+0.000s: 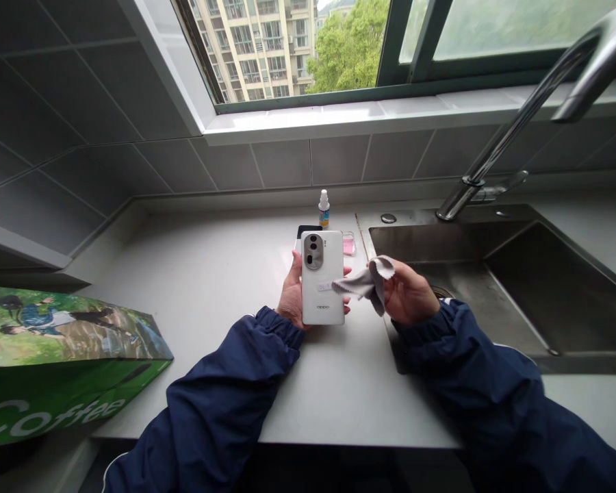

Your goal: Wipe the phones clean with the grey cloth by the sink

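My left hand (290, 294) is closed around a white smartphone (322, 298), its back with the round-cornered camera block turned towards me. A small paper label is stuck on the phone's middle. To the right, my right hand (411, 293) grips a grey cleaning cloth (372, 282) with zigzag edges; one corner of it hangs at the phone's right edge, and I cannot tell whether they touch. Behind the phone stands a small white spray bottle (324, 211). A dark flat item (309, 230) and a clear case with something pink (348, 244) lie partly hidden by the phone.
On the right is a steel sink (472, 301) with a tall chrome faucet (497, 137) arching over it. A green coffee bag (72, 370) stands at the left of the white countertop (195, 274). Beyond the tiled backsplash is a window with a ledge (349, 113).
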`<state>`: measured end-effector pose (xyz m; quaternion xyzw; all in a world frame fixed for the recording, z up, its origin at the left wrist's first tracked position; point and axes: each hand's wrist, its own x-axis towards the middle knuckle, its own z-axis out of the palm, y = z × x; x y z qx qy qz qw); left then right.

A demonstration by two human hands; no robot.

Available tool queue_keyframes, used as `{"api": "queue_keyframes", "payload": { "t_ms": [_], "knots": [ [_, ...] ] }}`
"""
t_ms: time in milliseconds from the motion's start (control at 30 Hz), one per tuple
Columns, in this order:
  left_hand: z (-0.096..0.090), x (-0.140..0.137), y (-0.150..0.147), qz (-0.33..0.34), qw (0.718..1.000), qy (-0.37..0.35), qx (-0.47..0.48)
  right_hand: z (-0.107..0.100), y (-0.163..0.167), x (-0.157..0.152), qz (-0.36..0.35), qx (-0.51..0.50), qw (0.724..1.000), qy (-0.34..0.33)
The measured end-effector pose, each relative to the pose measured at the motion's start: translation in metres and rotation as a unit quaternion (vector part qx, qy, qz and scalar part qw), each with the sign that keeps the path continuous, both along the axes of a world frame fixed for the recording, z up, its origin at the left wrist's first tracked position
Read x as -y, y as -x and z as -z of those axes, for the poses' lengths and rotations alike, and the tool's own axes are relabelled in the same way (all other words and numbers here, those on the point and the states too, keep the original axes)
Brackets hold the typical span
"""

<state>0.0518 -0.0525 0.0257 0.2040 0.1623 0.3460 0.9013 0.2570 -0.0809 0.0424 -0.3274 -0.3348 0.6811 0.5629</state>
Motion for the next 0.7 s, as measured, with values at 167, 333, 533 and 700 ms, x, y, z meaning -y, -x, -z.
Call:
{"api": "queue_keyframes", "payload": {
  "t_ms": [167,333,533,700],
  "knots": [
    [0.000,0.000,0.001,0.039,0.999,0.009,-0.004,0.015,-0.005,-0.015,0.249,0.013,0.968,0.033],
    [0.001,0.001,-0.001,0.045,0.999,0.013,-0.007,0.017,0.002,-0.012,0.265,0.081,0.960,-0.044],
    [0.004,0.004,-0.005,0.083,0.997,0.007,-0.002,0.006,0.023,0.012,0.166,0.249,0.940,-0.163],
    [0.005,0.005,-0.006,0.085,0.996,0.004,0.003,0.014,0.021,0.013,0.149,0.334,0.900,-0.238]
  ]
}}
